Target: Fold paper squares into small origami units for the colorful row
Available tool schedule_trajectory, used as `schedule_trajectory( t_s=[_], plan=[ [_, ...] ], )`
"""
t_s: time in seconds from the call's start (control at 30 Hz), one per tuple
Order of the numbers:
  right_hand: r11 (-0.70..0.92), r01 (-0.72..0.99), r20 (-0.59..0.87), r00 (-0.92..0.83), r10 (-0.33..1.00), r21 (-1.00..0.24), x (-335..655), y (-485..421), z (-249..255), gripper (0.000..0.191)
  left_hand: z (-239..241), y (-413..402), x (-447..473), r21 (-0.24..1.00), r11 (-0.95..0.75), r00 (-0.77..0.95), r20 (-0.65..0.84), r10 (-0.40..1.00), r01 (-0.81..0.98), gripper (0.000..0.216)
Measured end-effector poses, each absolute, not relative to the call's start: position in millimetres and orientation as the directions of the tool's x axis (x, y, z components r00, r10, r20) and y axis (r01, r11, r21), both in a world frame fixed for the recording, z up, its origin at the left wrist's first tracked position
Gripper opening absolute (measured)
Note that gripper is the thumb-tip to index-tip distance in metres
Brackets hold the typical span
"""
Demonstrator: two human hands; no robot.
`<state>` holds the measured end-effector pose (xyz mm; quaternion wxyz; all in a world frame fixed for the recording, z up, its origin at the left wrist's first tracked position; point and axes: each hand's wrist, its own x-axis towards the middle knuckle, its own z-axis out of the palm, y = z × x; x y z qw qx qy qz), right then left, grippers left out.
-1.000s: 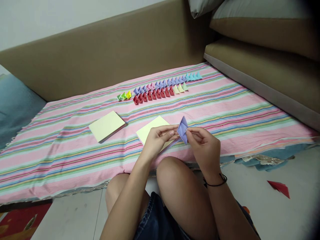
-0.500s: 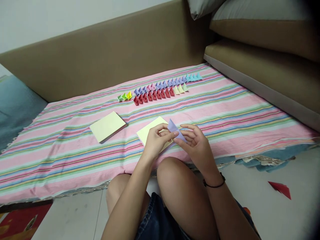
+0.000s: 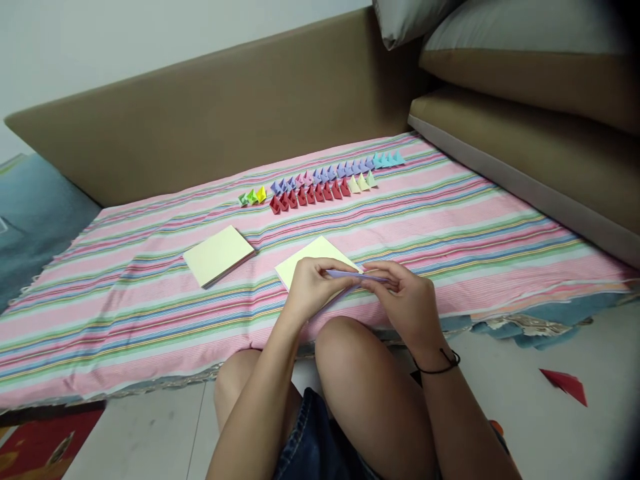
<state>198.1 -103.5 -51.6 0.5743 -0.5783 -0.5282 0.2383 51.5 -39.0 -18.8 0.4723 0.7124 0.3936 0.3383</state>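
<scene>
Our left hand (image 3: 316, 288) is pinched on the left part of a purple folded paper (image 3: 344, 274), and our right hand (image 3: 409, 295) is clamped on the right part of it. We hold this paper in the air, over the right corner of the paper stack (image 3: 313, 250). It is turned almost edge-on to us, so we see only a thin strip. Its long axis goes from left to right, nearly level, with the right end slightly lower. One end points into our left hand, the other into the fingers of our right hand; which end is the front of the fold, we cannot tell.

In each hand the thumb and forefinger are close together, with only the paper between them. The other fingers of the right hand are loosely curled.

To the left of the paper stack lies another stack (image 3: 219, 256), apart from it, on the same striped cloth (image 3: 150, 287). Behind the paper stack stand small folded pieces (image 3: 311, 195) in two rows, including red, purple and light blue ones. Far to its right, on the floor (image 3: 505, 387), lies a red folded paper (image 3: 567, 384).
</scene>
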Motion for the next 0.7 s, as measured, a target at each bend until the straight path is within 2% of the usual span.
schedule_trajectory(
  t_s=[0.13, 0.23, 0.43, 0.53, 0.7],
  plan=[
    [0.275, 0.522, 0.466, 0.28, 0.839, -0.808, 200, -103, -48, 0.011, -22, -38, 50, 0.945, -0.232, 0.464, 0.102, 0.88, 0.232, 0.013],
    [0.272, 0.564, 0.488, 0.276, 0.828, -0.78, 202, -103, -48, 0.012, -24, -37, 50, 0.945, -0.23, 0.458, 0.101, 0.883, 0.234, 0.011],
    [0.276, 0.451, 0.398, 0.202, 0.895, -0.849, 206, -97, -58, 0.025, -30, -31, 47, 0.92, -0.289, 0.47, 0.139, 0.872, 0.265, 0.019],
    [0.247, 0.405, 0.369, 0.258, 0.893, -0.881, 206, -95, -61, 0.021, -32, -27, 44, 0.921, -0.289, 0.477, 0.137, 0.868, 0.262, 0.021],
    [0.213, 0.281, 0.304, 0.335, 0.892, -0.936, 203, -98, -62, 0.014, -31, -23, 39, 0.939, -0.241, 0.364, 0.141, 0.921, 0.246, 0.013]
  ],
)
